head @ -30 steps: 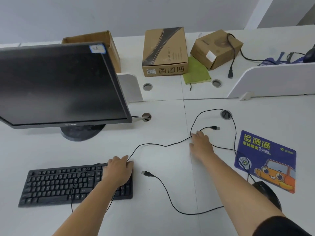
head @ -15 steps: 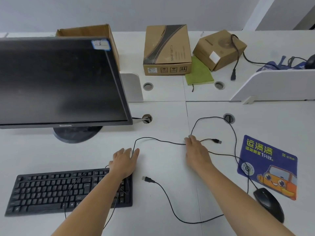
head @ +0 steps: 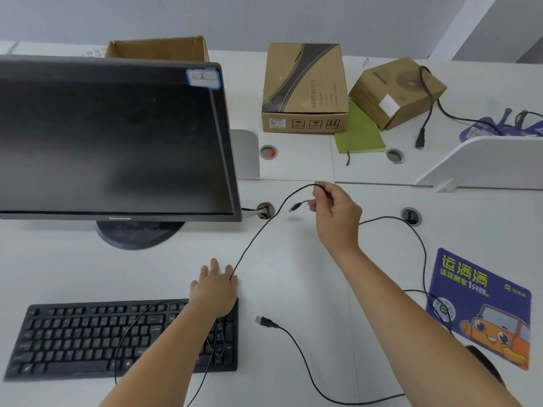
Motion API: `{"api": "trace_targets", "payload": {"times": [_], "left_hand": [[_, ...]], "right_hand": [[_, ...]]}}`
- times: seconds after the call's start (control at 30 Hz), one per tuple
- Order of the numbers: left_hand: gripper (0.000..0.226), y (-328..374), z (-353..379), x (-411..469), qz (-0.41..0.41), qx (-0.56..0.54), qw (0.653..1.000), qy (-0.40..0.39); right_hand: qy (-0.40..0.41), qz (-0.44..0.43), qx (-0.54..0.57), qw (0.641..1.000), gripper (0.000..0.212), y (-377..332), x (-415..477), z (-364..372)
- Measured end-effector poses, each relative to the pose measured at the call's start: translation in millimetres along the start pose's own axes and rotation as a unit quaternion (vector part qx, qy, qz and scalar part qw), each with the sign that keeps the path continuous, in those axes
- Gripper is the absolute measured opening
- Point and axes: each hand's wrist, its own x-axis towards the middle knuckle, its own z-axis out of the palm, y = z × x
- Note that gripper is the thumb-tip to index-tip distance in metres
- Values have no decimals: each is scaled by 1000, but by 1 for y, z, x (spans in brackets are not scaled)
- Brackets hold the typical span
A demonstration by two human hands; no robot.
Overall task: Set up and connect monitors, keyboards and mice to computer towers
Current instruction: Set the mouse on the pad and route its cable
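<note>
above the middle of the worktop (head: pixel 293 277), nearer its far edge than the near one, my right grip (head: pixel 332 212) hangs clear of the surface. it pinches a thin black cable (head: pixel 253 245) close to its usb plug (head: pixel 295 206), which dangles free just left of the fingers. from there the cable drops in a slack arc to my left grip (head: pixel 216 289). that one lies flat with straight fingers at the far right corner of the keyboard (head: pixel 88 333) and holds nothing. the cable passes right beside its fingers and loops on across the keys.

i judge this to be the cabling step: the plug is in hand but not yet routed or plugged, and no tower is in view. a second usb plug (head: pixel 266 321) lies loose on the worktop just right of the keyboard, its lead trailing toward the near edge.

the next move, as i read it, calls for steering the held plug to a pass-through hole (head: pixel 411 215), or to the one by the foot of the monitor (head: pixel 111 142). slack should be paid out so the keyboard does not drag.

toward the near right corner sits a blue mouse mat (head: pixel 482 304), with a mouse (head: pixel 487 368) half hidden by my forearm.

the worktop is white, matt and panelled. low white dividers (head: pixel 484 163) fence its far side. beyond them are cardboard boxes (head: pixel 305 89), a green notebook (head: pixel 360 130) and another black lead (head: pixel 420 141). a plain pale wall (head: pixel 264 19) closes the room.
</note>
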Motion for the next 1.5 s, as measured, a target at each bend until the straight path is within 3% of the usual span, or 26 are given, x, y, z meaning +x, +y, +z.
{"api": "trace_targets", "payload": {"times": [0.07,0.2,0.73,0.87,1.03,1.1,1.17,1.33,1.43,1.5], "left_hand": [[52,0,0,3,5,11,1000,-8],[51,-1,0,7,8,14,1000,-19],[57,-6,1,5,25,19,999,-36],[57,-6,1,6,28,27,999,-36],[57,-7,1,6,29,14,999,-30],[56,-8,2,6,30,14,999,-31],[56,-8,2,6,31,10,999,-33],[57,-9,1,6,31,13,999,-39],[60,-9,2,5,32,29,998,-43],[59,-9,2,6,32,35,998,-45]], "right_hand": [[7,51,87,995,18,-10,5,12],[7,76,157,985,21,-9,8,33],[24,217,163,962,29,21,18,80],[51,323,219,919,23,23,25,91],[112,434,303,841,16,16,36,96],[128,452,302,829,16,20,36,98],[142,435,275,846,16,27,35,100],[121,325,158,925,28,35,34,98],[1,228,26,973,32,35,32,98],[-79,180,-53,979,37,37,32,100]]}}
